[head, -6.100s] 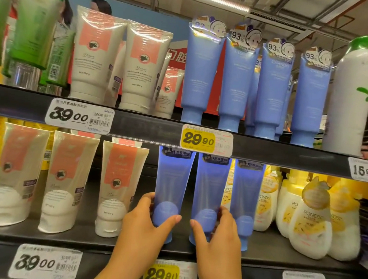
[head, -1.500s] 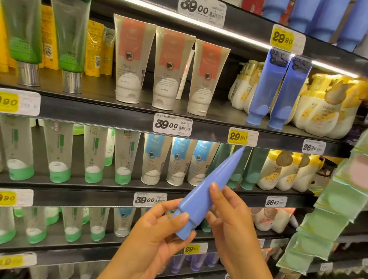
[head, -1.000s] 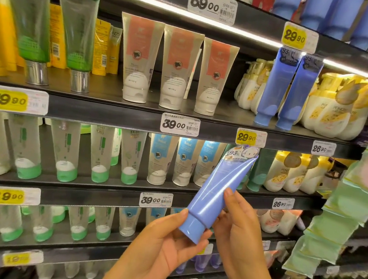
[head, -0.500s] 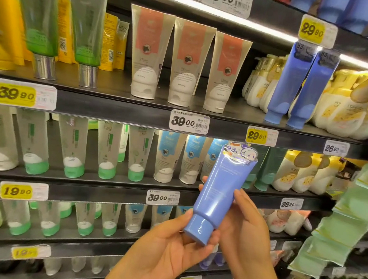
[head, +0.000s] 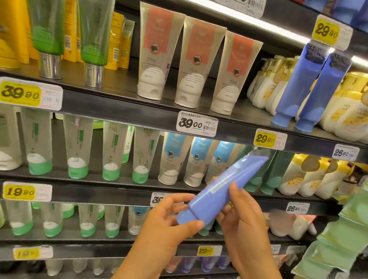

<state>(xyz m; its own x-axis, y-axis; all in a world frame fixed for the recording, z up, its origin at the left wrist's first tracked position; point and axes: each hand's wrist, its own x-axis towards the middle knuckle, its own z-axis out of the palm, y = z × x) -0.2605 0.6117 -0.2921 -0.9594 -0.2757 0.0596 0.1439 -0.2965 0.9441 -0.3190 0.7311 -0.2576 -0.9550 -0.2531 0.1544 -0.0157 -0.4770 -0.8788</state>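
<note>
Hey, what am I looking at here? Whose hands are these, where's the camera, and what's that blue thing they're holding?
There is no machine here, just a person's two bare hands. The view comes from a wide-angle camera worn on the person's head, looking forward and down, which is why the edges bend. The person faces shop shelves stocked with skincare tubes and bottles, with price tags along the front edges. The left hand grips the cap end of a blue tube, which tilts up to the right. The right hand holds the tube's body. Two matching tubes stand cap-down on a higher shelf, above a yellow price tag.
</note>
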